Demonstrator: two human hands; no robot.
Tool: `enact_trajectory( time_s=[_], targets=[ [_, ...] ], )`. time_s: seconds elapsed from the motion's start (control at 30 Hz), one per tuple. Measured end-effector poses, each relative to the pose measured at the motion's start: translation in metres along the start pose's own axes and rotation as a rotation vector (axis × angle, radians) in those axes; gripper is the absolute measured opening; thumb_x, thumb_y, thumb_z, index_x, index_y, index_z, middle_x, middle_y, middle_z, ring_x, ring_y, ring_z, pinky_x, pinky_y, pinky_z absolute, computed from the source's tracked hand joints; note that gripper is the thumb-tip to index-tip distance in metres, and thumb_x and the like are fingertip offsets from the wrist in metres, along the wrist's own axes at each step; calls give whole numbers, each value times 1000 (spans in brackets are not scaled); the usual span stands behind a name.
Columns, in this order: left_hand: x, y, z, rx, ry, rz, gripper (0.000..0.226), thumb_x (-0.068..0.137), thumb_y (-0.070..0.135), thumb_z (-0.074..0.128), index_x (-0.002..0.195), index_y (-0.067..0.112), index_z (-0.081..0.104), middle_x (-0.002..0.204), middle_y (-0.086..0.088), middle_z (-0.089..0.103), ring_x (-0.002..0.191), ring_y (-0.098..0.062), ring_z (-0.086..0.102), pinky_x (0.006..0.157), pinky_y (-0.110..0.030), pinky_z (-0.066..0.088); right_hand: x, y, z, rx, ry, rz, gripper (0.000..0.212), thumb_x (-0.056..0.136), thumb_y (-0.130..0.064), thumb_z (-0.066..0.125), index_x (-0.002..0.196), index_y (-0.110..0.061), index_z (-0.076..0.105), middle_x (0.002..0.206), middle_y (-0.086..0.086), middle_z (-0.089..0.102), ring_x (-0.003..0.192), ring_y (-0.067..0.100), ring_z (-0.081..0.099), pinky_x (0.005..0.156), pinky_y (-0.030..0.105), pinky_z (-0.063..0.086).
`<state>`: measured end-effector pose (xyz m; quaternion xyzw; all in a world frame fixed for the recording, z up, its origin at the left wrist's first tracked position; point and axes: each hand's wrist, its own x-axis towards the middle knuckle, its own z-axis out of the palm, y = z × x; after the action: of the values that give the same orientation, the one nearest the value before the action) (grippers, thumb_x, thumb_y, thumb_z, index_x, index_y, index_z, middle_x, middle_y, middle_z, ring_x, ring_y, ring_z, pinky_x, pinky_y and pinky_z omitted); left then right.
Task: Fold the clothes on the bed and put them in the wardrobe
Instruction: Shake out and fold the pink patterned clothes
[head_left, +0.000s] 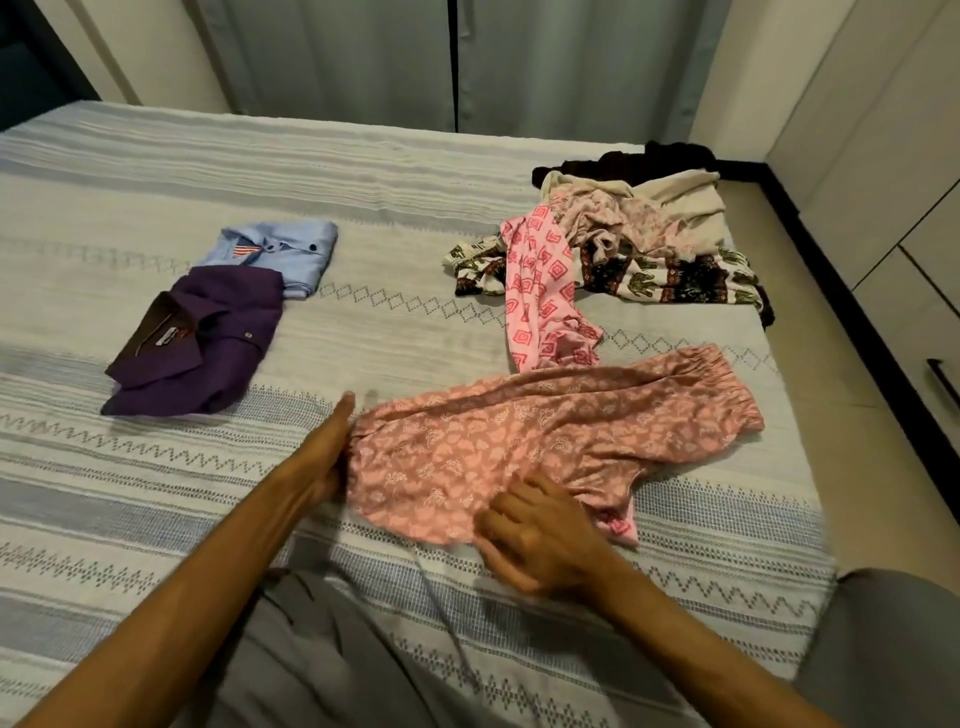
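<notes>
Folding underway: I'm pinching pink floral trousers (545, 441) with left hand (327, 457); right hand (535, 540) pressing flat, fingers wide. Next: fold across.

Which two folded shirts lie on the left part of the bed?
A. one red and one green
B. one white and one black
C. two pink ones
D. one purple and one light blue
D: the folded purple shirt lies nearest, and the folded light blue shirt sits just behind it, touching it, on the bed.
</notes>
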<state>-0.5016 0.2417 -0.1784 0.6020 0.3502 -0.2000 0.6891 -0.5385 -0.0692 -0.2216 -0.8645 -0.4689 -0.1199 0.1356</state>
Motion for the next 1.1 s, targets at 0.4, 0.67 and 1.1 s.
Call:
enact_trajectory(
  time_s=[0.4,0.67,1.1],
  targets=[
    [-13,-8,19,119,-41,29,56,81,30,85,124,0,67,106,-20,78,95,-41,76,93,-58,59,109,157,-6,20,17,527,20,103,-26,61,103,-16,78,105,3,76,87,17,63,74,30,47],
    [-25,-5,20,-78,-15,56,46,86,38,80,117,5,70,109,-20,77,98,-40,75,85,-49,60,47,60,-15,16,-50,396,59,111,-47,26,165,-23,19,172,2,12,160,22,8,129,49,4],
    [-38,-8,-29,24,424,199,51,87,26,83,129,2,65,115,-20,71,90,-33,70,72,-41,57,7,0,11,15,-369,155,86,102,-74,17,166,-18,-2,173,8,1,159,27,-4,127,57,-5]
  ],
)
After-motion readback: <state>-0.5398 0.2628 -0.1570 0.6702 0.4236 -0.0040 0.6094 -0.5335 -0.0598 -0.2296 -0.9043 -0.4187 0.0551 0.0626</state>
